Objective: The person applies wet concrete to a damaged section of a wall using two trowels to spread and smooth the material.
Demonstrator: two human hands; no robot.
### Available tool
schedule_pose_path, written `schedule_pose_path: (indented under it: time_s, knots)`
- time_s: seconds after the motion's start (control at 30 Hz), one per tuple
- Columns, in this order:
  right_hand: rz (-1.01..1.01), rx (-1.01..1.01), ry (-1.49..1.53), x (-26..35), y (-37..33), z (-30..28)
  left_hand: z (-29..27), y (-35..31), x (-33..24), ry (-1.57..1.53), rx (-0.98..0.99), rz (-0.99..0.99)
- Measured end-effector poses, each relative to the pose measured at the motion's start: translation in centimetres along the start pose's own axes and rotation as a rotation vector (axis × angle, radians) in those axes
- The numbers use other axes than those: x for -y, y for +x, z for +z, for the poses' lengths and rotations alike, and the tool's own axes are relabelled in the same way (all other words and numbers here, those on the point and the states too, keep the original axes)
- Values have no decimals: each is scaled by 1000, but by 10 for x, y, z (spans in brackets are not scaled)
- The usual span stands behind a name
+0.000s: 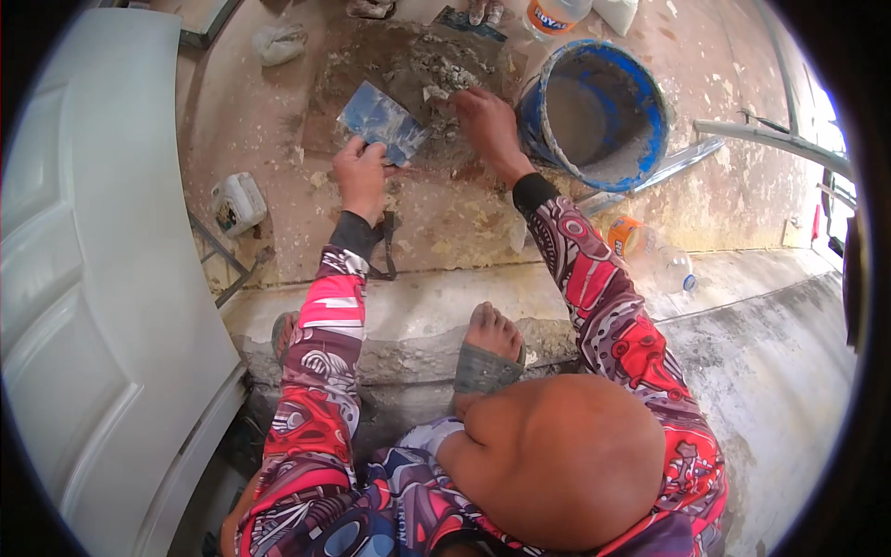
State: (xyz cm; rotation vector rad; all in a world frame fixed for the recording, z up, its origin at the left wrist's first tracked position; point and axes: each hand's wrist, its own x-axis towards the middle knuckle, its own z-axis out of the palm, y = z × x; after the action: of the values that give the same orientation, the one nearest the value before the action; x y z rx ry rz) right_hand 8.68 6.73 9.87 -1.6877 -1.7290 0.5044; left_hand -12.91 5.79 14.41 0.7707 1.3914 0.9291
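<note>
My left hand (360, 176) grips a flat, rectangular blue plate (382, 123) smeared with pale grey, by its near edge. It is tilted over a board coated with wet grey mortar (362, 60). My right hand (489, 128) reaches over the board's right side, beside a lumpy heap of mortar (441, 70). Its fingers are closed around something at the heap's near edge; a small pale bit shows at the fingertips, but I cannot make out what it is. Just right of this hand stands a blue bucket (657, 102) with a mortar-crusted rim and greyish contents.
Another person's mortar-covered extremities (371, 8) show at the top edge. A white plastic bag (279, 44) and white jug (238, 204) lie left; a clear bottle (670, 269) lies right. A white panelled door (93, 278) fills the left. My foot (492, 343) rests by a rough concrete step.
</note>
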Motion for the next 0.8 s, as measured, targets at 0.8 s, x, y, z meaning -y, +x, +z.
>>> schedule_pose_path:
  time_s: [0.8]
  knots:
    - [-372,199,-75,-5,-15,-33,-40,1,-46,1486,500,1238]
